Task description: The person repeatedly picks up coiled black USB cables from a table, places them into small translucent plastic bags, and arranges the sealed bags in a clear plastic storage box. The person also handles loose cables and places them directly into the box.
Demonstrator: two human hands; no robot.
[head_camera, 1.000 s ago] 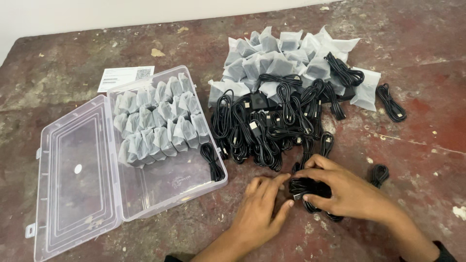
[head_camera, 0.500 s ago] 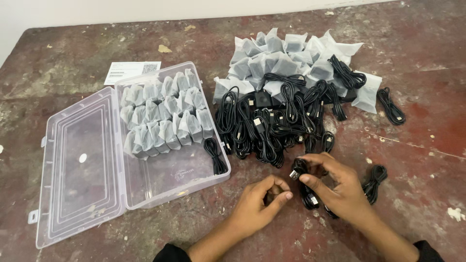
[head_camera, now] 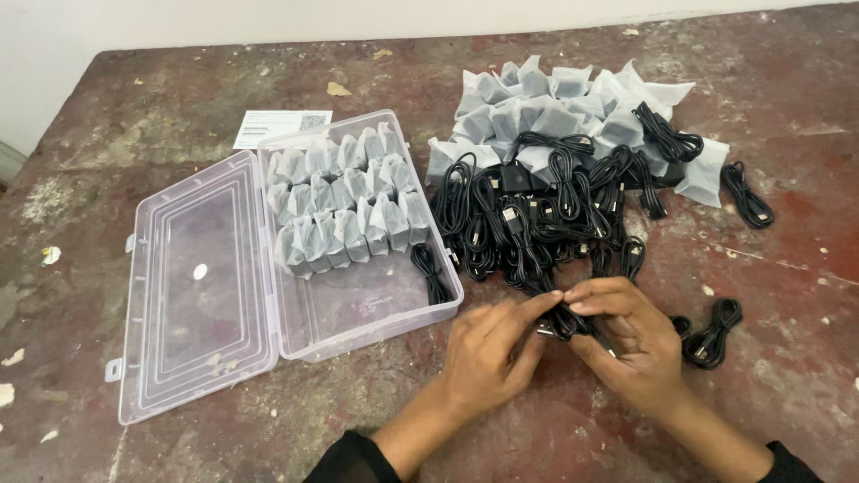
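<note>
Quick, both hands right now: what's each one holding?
Left hand: fingers pinched on the black cable, near its end.
Right hand: closed on the same black cable, coil between the two hands.

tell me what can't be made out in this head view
- Black cable between the left hand and right hand: its middle is covered by the fingers.
- Contents of the grey pouches in the clear box: hidden by the wrapping.
- Paper slip: print too small, partly behind the box.
- Forearms: cut off by the bottom edge.
</note>
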